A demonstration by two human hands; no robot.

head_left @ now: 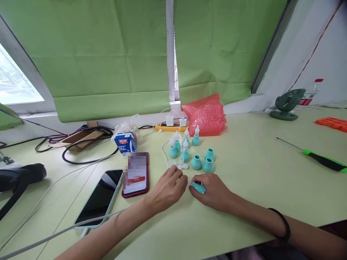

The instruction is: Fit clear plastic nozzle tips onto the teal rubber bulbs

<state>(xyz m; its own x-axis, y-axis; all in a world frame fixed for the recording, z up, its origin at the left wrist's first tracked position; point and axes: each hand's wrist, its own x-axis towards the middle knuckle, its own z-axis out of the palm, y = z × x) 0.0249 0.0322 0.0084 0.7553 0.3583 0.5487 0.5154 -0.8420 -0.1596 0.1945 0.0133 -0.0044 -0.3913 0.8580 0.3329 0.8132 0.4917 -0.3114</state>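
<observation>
At the near centre of the pale green tabletop [265,155], both bare hands work close together. The right hand [214,190] has its thumb and fingers closed on a glossy teal rubbery bulb [199,187], held just above or against the table; which of the two cannot be determined. The left hand [170,186] is beside it, fingers curled and fingertips towards the bulb; whether it grips anything cannot be determined. Beyond the hands stand three open-necked teal bulbs [196,162] and, left of and behind these, five teal bulbs with translucent pointed nozzles [185,153]. Loose translucent plastic pieces [182,164] lie just past the left hand. A red-cased smartphone [146,177] lies to its left.
</observation>
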